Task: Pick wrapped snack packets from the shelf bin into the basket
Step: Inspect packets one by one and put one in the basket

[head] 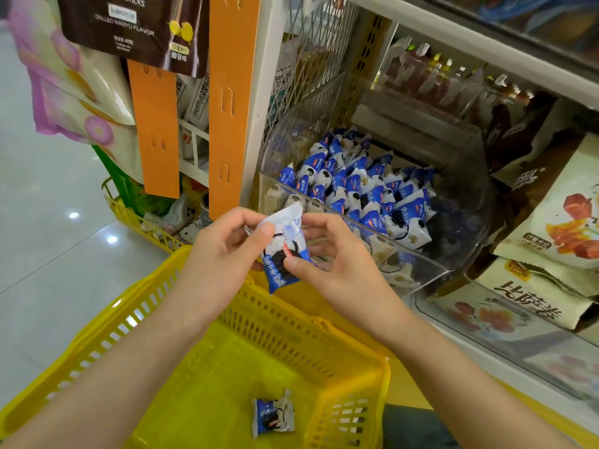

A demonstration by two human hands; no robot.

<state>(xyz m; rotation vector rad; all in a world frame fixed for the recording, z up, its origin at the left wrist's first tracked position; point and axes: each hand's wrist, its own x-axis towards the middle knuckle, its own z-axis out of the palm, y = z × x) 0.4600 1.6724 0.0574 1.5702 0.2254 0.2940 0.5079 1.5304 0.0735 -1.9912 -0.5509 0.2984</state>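
A blue and white wrapped snack packet (281, 251) is held between both hands above the far rim of the yellow basket (107, 332). My left hand (223, 251) pinches its left edge; my right hand (327, 257) pinches its right side with thumb and fingers. One more packet of the same kind (273, 413) lies on the basket floor. The clear plastic shelf bin (453, 222) just beyond my hands holds several blue and white packets (363, 189).
Orange hanging strips (231, 102) and hung snack bags are at the left of the shelf. Bigger snack bags (557, 228) fill the bins at the right. A second yellow basket (136, 218) stands on the tiled floor at the left.
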